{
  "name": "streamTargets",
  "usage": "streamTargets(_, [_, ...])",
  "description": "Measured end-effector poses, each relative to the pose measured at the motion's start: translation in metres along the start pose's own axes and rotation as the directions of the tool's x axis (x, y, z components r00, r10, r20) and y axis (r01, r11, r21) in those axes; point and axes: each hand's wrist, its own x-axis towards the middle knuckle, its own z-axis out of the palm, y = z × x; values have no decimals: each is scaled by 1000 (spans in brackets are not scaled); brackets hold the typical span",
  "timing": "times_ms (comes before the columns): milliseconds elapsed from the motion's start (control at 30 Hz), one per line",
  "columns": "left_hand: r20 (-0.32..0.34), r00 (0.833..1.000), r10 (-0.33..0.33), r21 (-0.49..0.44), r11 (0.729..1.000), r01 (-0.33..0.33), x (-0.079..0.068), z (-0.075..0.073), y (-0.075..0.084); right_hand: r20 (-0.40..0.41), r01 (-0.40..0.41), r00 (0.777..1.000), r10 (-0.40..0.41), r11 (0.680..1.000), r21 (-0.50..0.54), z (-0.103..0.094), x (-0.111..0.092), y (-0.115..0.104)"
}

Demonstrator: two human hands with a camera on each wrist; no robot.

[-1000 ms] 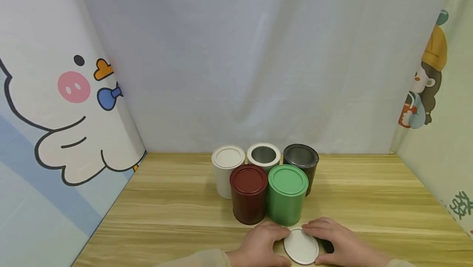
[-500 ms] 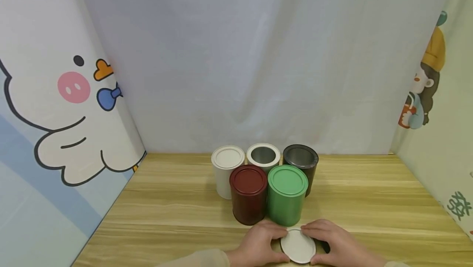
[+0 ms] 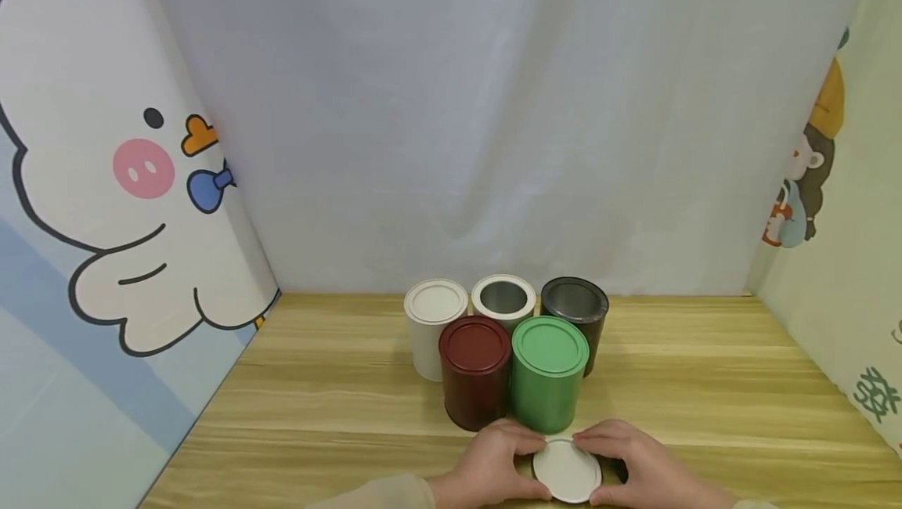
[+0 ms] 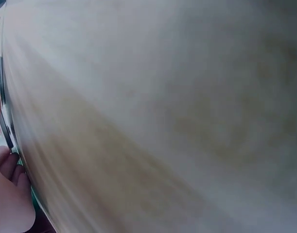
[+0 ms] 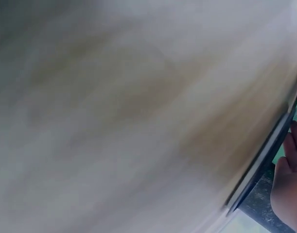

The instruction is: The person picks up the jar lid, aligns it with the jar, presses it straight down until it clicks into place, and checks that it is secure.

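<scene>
Near the table's front edge in the head view lies a round white can lid (image 3: 567,471). My left hand (image 3: 493,462) grips its left side, thumb in front and fingers behind. From the right, my right hand (image 3: 637,466) holds the rim in the same way. A black piece (image 3: 618,470) shows between the lid and my right palm, mostly hidden; its kind is unclear. The left wrist view shows part of my left hand (image 4: 9,194) at its left edge. A dark-edged flat thing (image 5: 262,162) lies beside my right hand (image 5: 290,189) in the right wrist view.
Just behind the hands stand a dark red can (image 3: 476,384) and a green can (image 3: 546,391), both lidded. Behind them are a lidded white can (image 3: 426,344), a topless white can (image 3: 524,312) and a black can (image 3: 595,337). A pale curtain (image 3: 451,141) closes the back.
The white lid has slid slightly left, and both hands have shifted along with it. The cans stay where they were.
</scene>
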Motion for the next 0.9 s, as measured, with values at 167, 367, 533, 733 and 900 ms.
streamTargets(167, [-9,1000,-19,-75,997,18,0,-5,0,-47,30,998,-28,999,39,-1,2,0])
streamTargets(367, [-20,996,-83,-138,987,79,2,-16,4,-89,21,996,-15,998,65,-7,7,-3])
streamTargets(533, [-28,991,-134,-204,971,126,3,-25,10,-84,-25,996,33,995,92,-11,9,-8])
streamTargets(733, [-48,985,-166,-309,940,143,2,-31,12,-97,-72,992,85,989,133,-14,11,-12])
streamTargets(900, [-68,982,-175,-360,923,139,1,-34,14,-132,-109,983,129,983,145,-18,13,-18])
